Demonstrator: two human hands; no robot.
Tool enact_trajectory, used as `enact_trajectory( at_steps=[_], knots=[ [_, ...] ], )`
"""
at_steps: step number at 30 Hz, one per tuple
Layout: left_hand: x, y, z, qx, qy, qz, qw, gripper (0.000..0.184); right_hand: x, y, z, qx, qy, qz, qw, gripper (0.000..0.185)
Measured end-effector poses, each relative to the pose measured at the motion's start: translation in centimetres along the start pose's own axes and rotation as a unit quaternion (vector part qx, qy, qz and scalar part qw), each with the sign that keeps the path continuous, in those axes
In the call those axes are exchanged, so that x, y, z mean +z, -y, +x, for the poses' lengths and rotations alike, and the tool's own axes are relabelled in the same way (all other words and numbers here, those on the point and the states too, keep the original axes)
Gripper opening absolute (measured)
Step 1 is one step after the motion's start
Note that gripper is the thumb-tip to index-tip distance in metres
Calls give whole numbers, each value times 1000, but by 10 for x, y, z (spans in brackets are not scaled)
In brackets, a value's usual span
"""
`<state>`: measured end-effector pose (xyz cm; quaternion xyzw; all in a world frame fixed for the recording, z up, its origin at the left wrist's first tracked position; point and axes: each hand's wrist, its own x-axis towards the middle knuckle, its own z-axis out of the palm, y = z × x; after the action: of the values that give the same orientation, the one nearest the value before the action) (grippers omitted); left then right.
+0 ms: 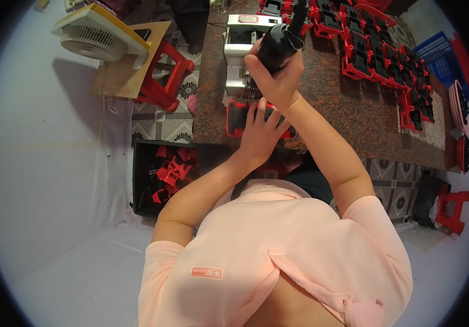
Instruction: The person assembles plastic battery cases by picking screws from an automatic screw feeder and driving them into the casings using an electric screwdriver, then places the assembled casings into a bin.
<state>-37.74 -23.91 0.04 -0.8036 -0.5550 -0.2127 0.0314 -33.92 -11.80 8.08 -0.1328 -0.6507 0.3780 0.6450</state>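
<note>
My right hand [279,82] is closed around a thick black electric screwdriver [275,50], held upright with a dark cord rising from its top. Its tip is hidden behind my hand. Beneath it, my left hand [260,133] lies with fingers spread on a red-and-black plastic part [238,117] at the table's near edge. The fingers cover the middle of that part. Just beyond stands a white boxy machine [238,65] with a switch on top, partly hidden by my right hand and the screwdriver.
Rows of similar red-and-black parts [373,54] fill the right of the speckled stone table [321,117]. A black bin [142,180] with red pieces stands low on the left. Further left, a fan [93,42] rests on a board over a red stool [163,82]. A blue basket [441,60] is far right.
</note>
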Motion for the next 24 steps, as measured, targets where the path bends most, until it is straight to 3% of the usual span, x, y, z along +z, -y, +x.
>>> enact_trajectory(
  at_steps=[8,12,18,21,24],
  knots=[
    [-13,5,-6,-14,-2,-95,995,59,6,-12,4,9,19,-27,999,54],
    [-16,4,-10,-19,-1,-29,999,57,9,-14,3,13,2,-2,1000,58],
    [-3,5,-10,-26,-15,-26,999,54,9,-13,17,21,29,-10,999,43],
    [-5,5,-12,-32,-13,-26,999,51,7,-14,25,121,41,8,992,24],
    [-2,5,-12,-34,-34,-14,999,49,10,1,23,102,28,82,991,26]
  ],
)
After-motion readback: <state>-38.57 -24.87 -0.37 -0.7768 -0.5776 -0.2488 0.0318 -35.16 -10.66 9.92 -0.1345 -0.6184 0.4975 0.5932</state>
